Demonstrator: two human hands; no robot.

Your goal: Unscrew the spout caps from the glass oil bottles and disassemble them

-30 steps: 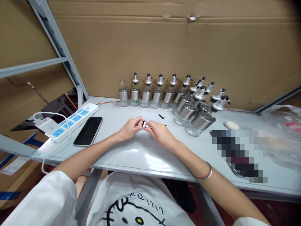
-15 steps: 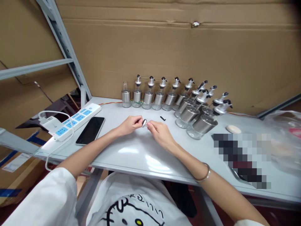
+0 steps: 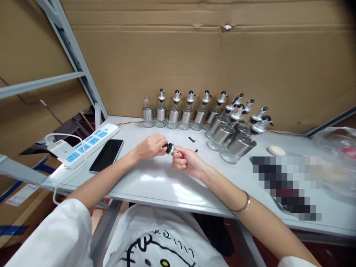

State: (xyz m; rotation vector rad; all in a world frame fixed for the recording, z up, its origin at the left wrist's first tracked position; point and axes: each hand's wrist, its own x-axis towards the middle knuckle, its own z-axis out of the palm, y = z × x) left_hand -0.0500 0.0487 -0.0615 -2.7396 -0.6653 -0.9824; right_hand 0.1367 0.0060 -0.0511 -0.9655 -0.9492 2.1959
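Note:
Over the middle of the table, a black and silver bottle pourer [image 3: 170, 148] is held between both hands. My left hand [image 3: 150, 146] pinches its black stopper end. My right hand [image 3: 189, 162] is closed around its silver spout end, with the fingers curled under. Just beyond the hands lies a small black lever piece [image 3: 191, 139], and a second tiny black piece [image 3: 196, 151] shows beside my right hand. At the left end of the back row stands a glass bottle with a steel sleeve [image 3: 148, 113] and no pourer on top.
Several glass bottles with pourers [image 3: 199, 115] stand along the back and right. On the left are a power strip [image 3: 90, 142] with a white cable and a phone [image 3: 106, 155]. A white oval object [image 3: 276, 150] and a plastic bag [image 3: 338, 163] lie at the right.
The pourer has turned so that more of its black stopper shows. My right hand has rotated and shifted slightly lower. The tiny black piece beside it has come into view.

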